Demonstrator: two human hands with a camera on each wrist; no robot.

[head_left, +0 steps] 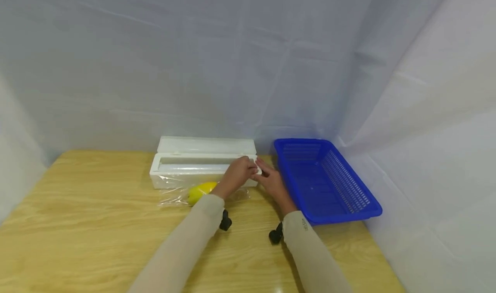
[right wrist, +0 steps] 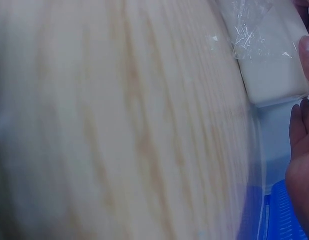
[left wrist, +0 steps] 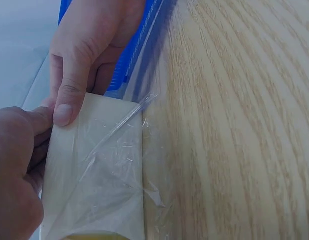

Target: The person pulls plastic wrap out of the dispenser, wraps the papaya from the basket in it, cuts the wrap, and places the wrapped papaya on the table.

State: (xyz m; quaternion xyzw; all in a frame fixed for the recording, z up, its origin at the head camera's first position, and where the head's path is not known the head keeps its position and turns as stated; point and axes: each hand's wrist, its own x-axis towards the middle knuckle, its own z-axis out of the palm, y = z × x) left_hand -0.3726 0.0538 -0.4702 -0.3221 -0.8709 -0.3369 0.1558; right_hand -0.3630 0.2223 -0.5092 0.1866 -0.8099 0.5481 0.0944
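A white cling film box (head_left: 167,181) stands at the back of the table, its lid (head_left: 205,145) tipped back and a pale roll (head_left: 190,168) inside. Clear film (left wrist: 111,165) hangs down its front and spreads over a yellow, mango-like fruit (head_left: 198,192) on the table. My right hand (head_left: 273,183) grips the box's right end, thumb (left wrist: 66,107) on the front face and fingers beyond the end. Close against that thumb, my left hand (head_left: 235,175) has its fingers curled at the box's top edge. I cannot tell what they pinch there.
A blue plastic basket (head_left: 296,189) with slotted sides stands right of the box, beside my right forearm. Wood-grained table (head_left: 77,224) extends to the left and in front. White sheeting (head_left: 174,69) hangs behind and at both sides.
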